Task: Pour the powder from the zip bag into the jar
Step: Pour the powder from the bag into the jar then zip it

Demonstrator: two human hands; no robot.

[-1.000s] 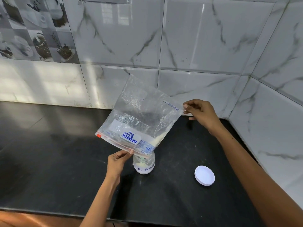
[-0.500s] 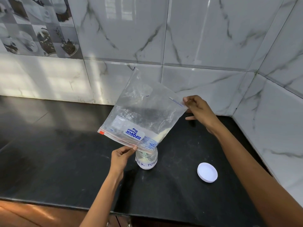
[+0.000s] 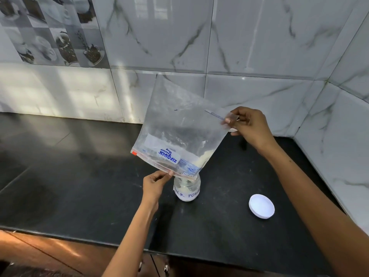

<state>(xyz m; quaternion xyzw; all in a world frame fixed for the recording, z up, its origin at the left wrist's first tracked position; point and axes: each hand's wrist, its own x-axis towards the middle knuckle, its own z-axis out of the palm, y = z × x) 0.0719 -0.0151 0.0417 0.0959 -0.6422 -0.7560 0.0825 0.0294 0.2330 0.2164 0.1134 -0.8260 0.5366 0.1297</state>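
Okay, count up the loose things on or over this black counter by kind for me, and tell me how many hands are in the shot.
Zip bag: 1
Jar: 1
White lid: 1
Hands: 2, the left hand and the right hand, both pinching the bag
Total: 3 things, plus 2 hands

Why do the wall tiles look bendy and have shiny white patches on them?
In the head view, the wide-angle lens curves the tile lines near the edges. The white patches on the wall tiles are sunlight and glare on their glossy surface. The black counter shows soft reflections too, and the zip bag looks hazy but readable.
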